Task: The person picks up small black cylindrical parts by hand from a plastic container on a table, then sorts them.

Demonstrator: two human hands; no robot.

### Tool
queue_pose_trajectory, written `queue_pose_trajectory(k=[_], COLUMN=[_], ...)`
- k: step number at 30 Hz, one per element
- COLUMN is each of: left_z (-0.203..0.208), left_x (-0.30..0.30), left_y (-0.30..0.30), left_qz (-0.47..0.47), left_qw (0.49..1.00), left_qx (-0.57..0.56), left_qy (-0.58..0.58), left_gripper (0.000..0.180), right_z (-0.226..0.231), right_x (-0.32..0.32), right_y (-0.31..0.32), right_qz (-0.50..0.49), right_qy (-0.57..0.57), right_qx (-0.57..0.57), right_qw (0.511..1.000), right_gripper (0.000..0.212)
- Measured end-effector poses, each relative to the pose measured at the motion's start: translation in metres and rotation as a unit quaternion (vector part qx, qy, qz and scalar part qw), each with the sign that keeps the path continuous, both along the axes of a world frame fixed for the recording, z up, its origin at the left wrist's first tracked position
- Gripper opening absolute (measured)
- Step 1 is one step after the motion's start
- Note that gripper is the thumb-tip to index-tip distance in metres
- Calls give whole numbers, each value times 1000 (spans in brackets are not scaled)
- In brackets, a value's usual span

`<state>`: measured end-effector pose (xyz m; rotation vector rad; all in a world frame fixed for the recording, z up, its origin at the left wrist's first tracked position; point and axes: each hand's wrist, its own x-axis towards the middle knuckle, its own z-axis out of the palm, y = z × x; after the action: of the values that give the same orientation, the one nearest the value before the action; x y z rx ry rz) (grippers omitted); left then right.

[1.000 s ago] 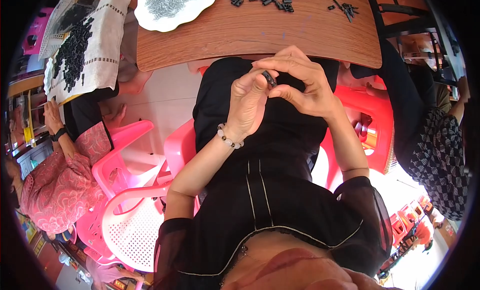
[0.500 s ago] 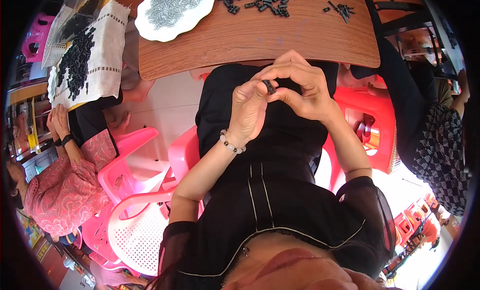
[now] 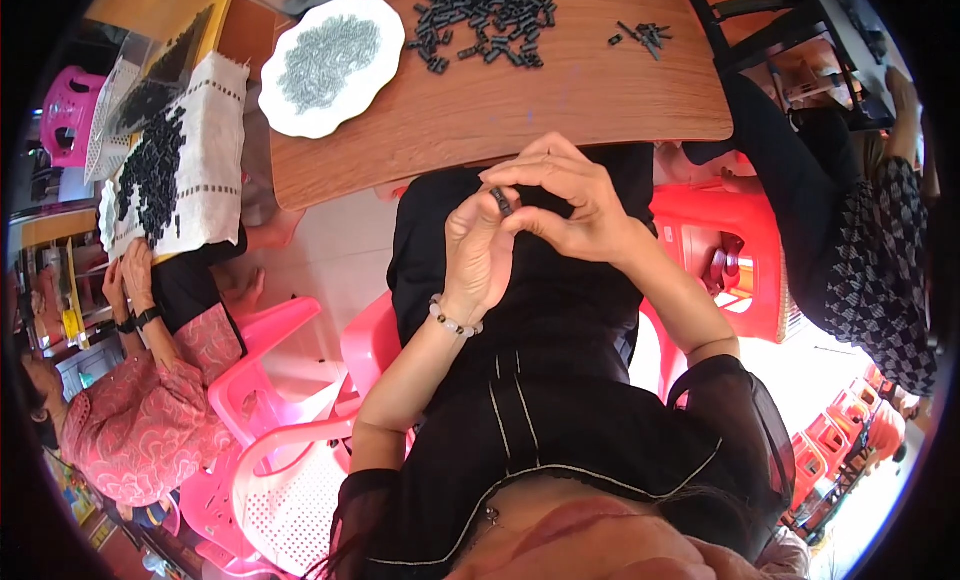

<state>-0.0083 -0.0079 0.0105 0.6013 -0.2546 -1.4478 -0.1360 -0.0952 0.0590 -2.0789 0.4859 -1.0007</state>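
A small black cylindrical plastic piece (image 3: pixel 501 201) is held over my lap, just off the table's near edge. My left hand (image 3: pixel 478 248), with a beaded bracelet at its wrist, pinches it between thumb and fingers. Curled in from the other side, my right hand (image 3: pixel 575 202) has its thumb and fingertips against the same piece, with a gap inside the curve. Beyond, a pile of similar black pieces (image 3: pixel 490 25) lies on the brown table (image 3: pixel 450 115). A scalloped white plate (image 3: pixel 285 115) bears many small, shiny grey pieces (image 3: pixel 330 60).
A few thin dark pieces (image 3: pixel 650 38) lie at the table's right. On the left, a person (image 3: pixel 140 410) sits by a cloth-covered surface (image 3: pixel 215 130) heaped with black pieces (image 3: pixel 155 170). Pink chairs (image 3: pixel 270 340) and a red stool (image 3: pixel 720 215) flank me; another person (image 3: pixel 870 270) is at right.
The view has tilted, so the table sits lower and more of the black pile shows. Both hands keep the same pinch on the black piece, with little visible change.
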Motion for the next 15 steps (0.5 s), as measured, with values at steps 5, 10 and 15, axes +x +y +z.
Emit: queue_pose_trajectory(k=[5,10,15], left_z=[-3,-7,9], left_x=[2,4,2], left_y=[0,-2,-6], left_qz=[-21,-37,-21], left_qw=[999,999,998], left_qx=[13,20,56], left_qy=[25,26,13], left_gripper=[23,28,28], right_z=[2,-6,-6], right_x=[-1,0,3], right_y=[-4,-5,-3], right_qz=[-40,-34,-39], right_qy=[-1,5,19], right_qx=[-27,-113,-148], right_qw=[999,993,988], right_gripper=[34,27,27])
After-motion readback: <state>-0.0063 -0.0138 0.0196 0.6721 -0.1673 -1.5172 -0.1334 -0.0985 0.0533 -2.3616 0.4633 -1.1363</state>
